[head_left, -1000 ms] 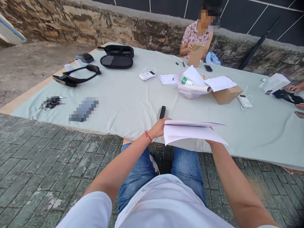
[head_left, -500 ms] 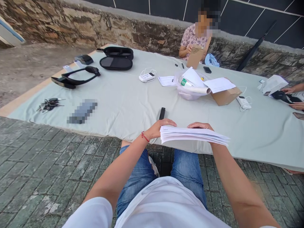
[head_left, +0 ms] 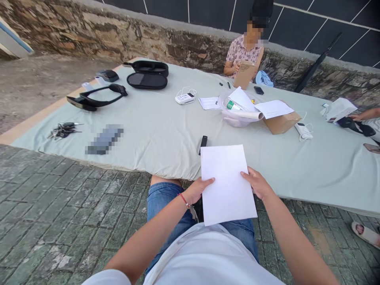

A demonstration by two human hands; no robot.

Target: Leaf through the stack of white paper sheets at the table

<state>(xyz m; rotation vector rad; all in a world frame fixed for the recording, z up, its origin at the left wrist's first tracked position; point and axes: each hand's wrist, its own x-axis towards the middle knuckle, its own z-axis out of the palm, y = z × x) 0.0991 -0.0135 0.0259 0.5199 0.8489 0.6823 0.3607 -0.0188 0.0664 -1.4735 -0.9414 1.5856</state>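
A stack of white paper sheets (head_left: pixel 227 190) faces up over my lap, its far edge reaching above the table's front edge. My left hand (head_left: pixel 199 188) grips the stack's left edge, thumb on top and fingers hidden underneath. On the right edge, my right hand (head_left: pixel 257 182) holds it the same way, thumb pressed on the top sheet. The visible top sheet looks blank. Just beyond the stack's far left corner lies a slim black object (head_left: pixel 203 143) on the cloth.
The cloth-covered table (head_left: pixel 154 130) bears keys (head_left: pixel 63 130), a blurred phone-like object (head_left: pixel 104 139), a black headset (head_left: pixel 97 97), an open black case (head_left: pixel 147 75), a plastic basin (head_left: pixel 234 118) and a cardboard box (head_left: pixel 282 122). A person (head_left: pixel 242 55) sits opposite; another person's arm (head_left: pixel 366 114) is at right.
The stack has turned from nearly edge-on to facing up and come nearer to my body. Both hands have shifted from its far side to its left and right edges.
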